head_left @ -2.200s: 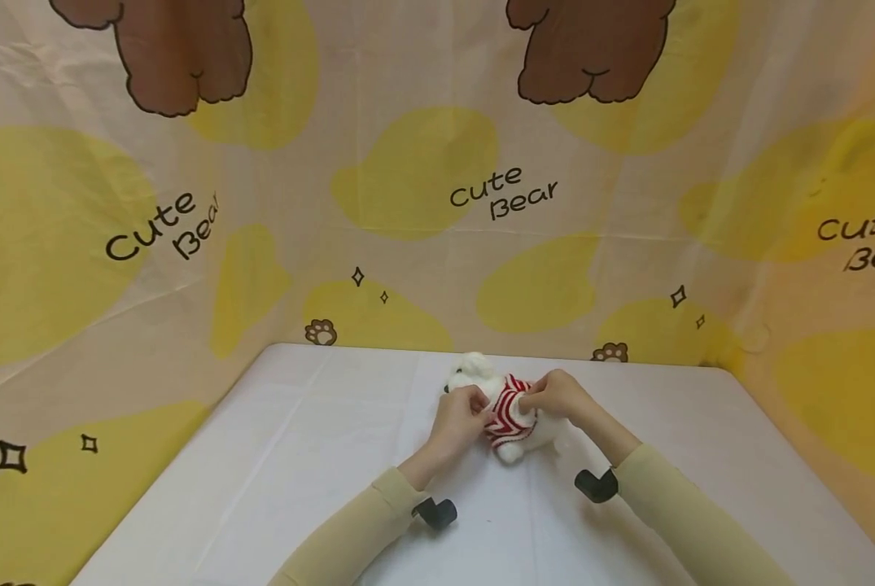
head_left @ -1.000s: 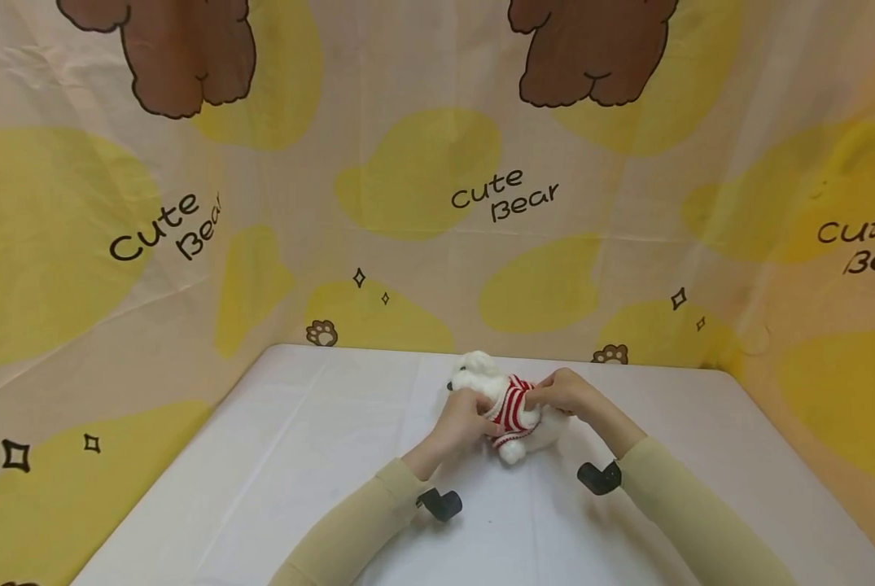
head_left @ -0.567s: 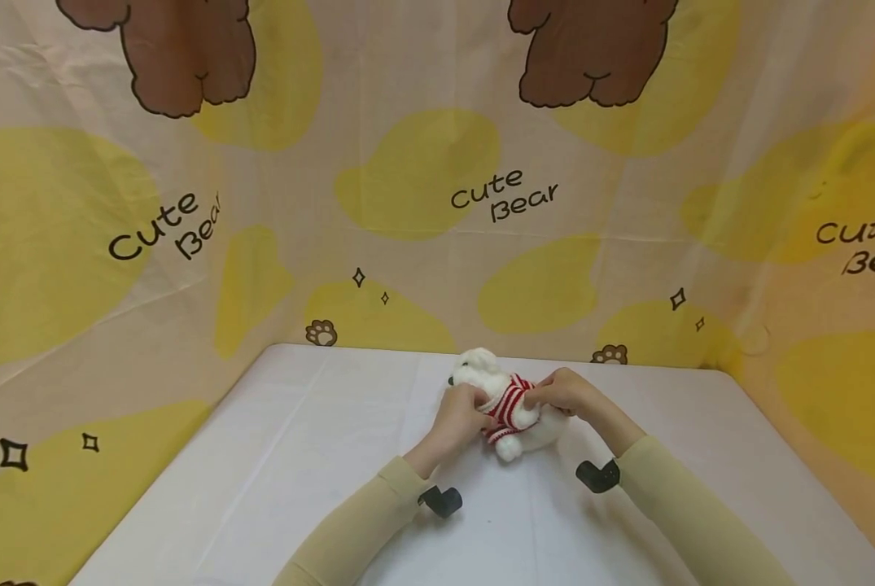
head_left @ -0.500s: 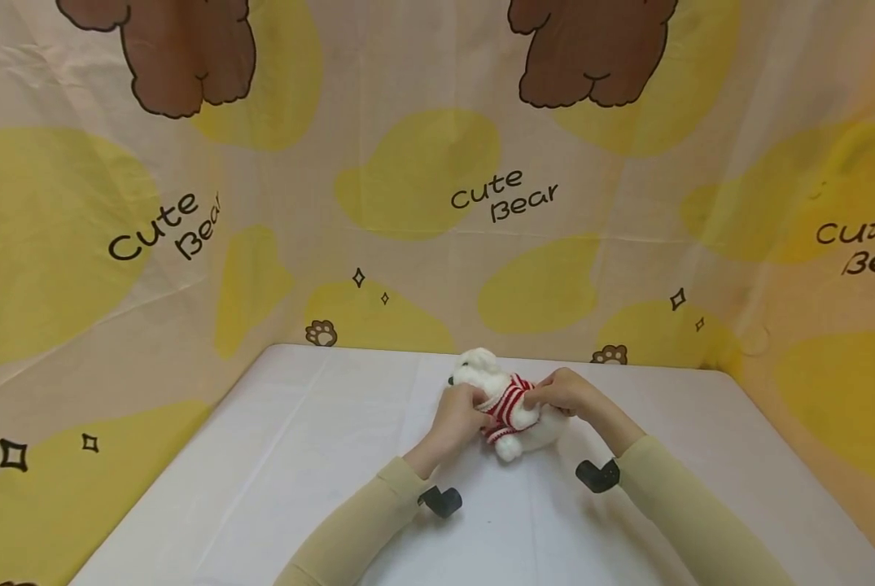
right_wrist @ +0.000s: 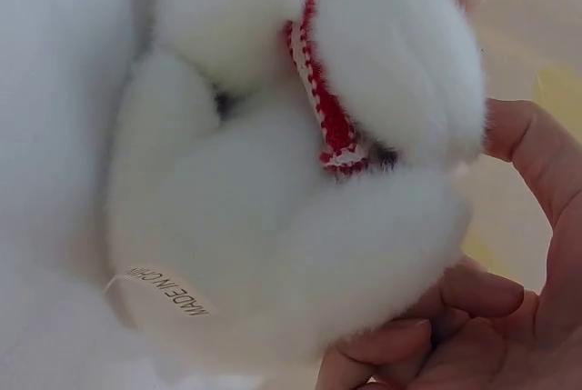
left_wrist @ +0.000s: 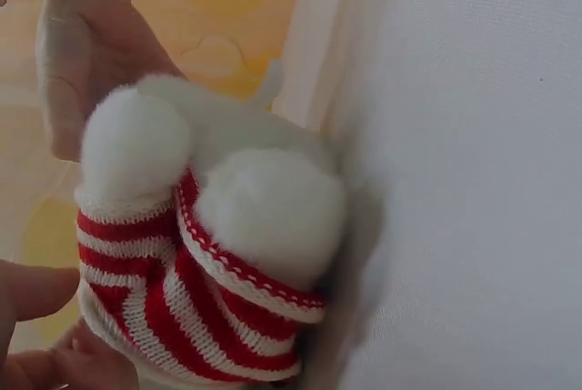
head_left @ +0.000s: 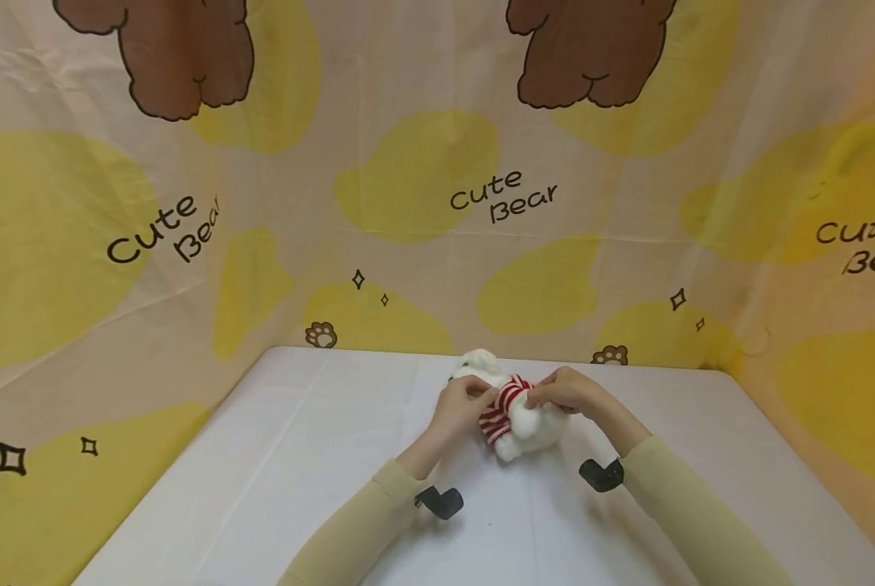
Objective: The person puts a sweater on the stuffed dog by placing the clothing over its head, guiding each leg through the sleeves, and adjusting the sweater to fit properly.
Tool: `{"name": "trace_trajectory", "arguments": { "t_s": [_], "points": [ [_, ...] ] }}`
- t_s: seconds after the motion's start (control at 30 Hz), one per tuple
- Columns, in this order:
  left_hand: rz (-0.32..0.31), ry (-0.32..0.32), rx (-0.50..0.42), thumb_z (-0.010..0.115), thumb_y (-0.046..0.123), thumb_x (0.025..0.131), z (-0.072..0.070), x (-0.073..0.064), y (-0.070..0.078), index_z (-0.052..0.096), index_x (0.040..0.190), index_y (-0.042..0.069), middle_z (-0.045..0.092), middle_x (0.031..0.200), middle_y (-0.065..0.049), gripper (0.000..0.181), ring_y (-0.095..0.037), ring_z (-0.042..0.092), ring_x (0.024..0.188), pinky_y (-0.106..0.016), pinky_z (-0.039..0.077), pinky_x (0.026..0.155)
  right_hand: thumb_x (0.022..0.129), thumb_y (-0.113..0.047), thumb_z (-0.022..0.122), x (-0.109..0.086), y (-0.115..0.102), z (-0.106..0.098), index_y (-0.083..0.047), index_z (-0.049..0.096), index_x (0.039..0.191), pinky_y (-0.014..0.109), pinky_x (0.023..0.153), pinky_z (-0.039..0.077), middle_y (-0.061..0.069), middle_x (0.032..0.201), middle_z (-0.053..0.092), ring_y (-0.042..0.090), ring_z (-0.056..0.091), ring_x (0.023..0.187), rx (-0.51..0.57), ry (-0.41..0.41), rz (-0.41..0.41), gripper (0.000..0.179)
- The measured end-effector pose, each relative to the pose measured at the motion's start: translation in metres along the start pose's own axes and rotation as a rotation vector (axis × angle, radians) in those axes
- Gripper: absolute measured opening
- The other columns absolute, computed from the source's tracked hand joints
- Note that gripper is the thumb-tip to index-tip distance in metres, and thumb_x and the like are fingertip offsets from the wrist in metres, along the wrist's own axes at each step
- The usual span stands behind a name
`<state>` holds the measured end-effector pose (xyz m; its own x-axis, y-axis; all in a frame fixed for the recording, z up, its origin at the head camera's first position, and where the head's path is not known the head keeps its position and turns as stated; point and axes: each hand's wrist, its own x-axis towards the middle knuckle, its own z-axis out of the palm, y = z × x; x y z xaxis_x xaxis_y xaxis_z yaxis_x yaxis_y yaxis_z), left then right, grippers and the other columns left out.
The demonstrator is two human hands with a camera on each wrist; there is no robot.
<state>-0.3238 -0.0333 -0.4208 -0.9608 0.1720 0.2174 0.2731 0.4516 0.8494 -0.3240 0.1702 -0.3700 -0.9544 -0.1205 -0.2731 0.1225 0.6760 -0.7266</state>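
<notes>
The white plush animal [head_left: 547,433] is on the far part of the table [head_left: 320,439]; the left hand [head_left: 455,411] pinches its striped sweater [head_left: 496,425], the right hand [head_left: 575,393] its foreleg [head_left: 524,420]. Uneven tugging could stretch the striped sweater.

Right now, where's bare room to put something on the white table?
The smooth white table is bare between the yellow-patterned left cloth wall and beige left sleeve, and right of the beige right sleeve. Crowded: the back middle, where the left hand and right hand hold the fluffy white plush toy and its red-striped knit sweater.
</notes>
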Motion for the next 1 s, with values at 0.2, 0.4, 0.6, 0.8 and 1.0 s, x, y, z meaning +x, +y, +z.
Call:
{"name": "trace_trajectory", "arguments": {
  "t_s": [0.2,0.4,0.6,0.8,1.0],
  "points": [
    [0.069,0.155,0.063,0.07,0.022,0.084,0.007,0.004,0.0,0.069,0.081,0.01,0.067,0.072,0.0,0.013,-0.006,0.057,0.064,-0.022,0.046,0.059,0.07,-0.025,0.075,-0.002,0.002,0.002,0.0,0.071,0.099,0.023,0.06,0.043,0.002,0.084,0.062,0.012,0.05,0.073,-0.024,0.004,-0.028,0.038],
    [0.144,0.297,0.268,0.072,0.021,0.081,0.008,0.003,0.002,0.065,0.074,0.014,0.064,0.066,0.005,0.011,-0.006,0.053,0.057,-0.022,0.04,0.052,0.071,-0.025,0.071,-0.004,0.0,0.002,-0.003,0.072,0.092,0.02,0.046,0.025,-0.007,0.054,0.035,0.005,0.028,0.048,-0.001,-0.023,-0.006,0.03],
    [0.129,0.273,0.307,0.074,0.028,0.08,0.001,-0.003,0.002,0.058,0.074,0.014,0.056,0.066,0.004,0.023,-0.008,0.049,0.058,-0.023,0.038,0.051,0.075,-0.028,0.069,-0.005,0.001,-0.001,-0.004,0.071,0.096,0.018,0.046,0.026,-0.009,0.054,0.035,0.004,0.028,0.047,0.001,-0.045,-0.026,0.032],
    [-0.077,-0.005,0.197,0.06,0.034,0.09,-0.005,-0.013,-0.008,0.057,0.061,0.011,0.054,0.052,0.002,0.037,-0.01,0.05,0.046,-0.023,0.04,0.043,0.08,-0.032,0.07,-0.008,0.0,-0.006,-0.004,0.069,0.101,0.026,0.062,0.041,0.002,0.081,0.061,0.015,0.052,0.075,-0.032,0.017,-0.086,0.035],
    [-0.223,-0.195,-0.031,0.056,0.037,0.093,0.002,-0.013,-0.018,0.064,0.083,0.003,0.066,0.073,-0.009,0.037,-0.021,0.067,0.057,-0.032,0.053,0.052,0.088,-0.035,0.065,-0.005,-0.003,-0.002,-0.003,0.065,0.11,0.048,0.091,0.047,0.02,0.118,0.063,0.034,0.057,0.111,-0.023,0.127,-0.228,0.039]
  ]
}}
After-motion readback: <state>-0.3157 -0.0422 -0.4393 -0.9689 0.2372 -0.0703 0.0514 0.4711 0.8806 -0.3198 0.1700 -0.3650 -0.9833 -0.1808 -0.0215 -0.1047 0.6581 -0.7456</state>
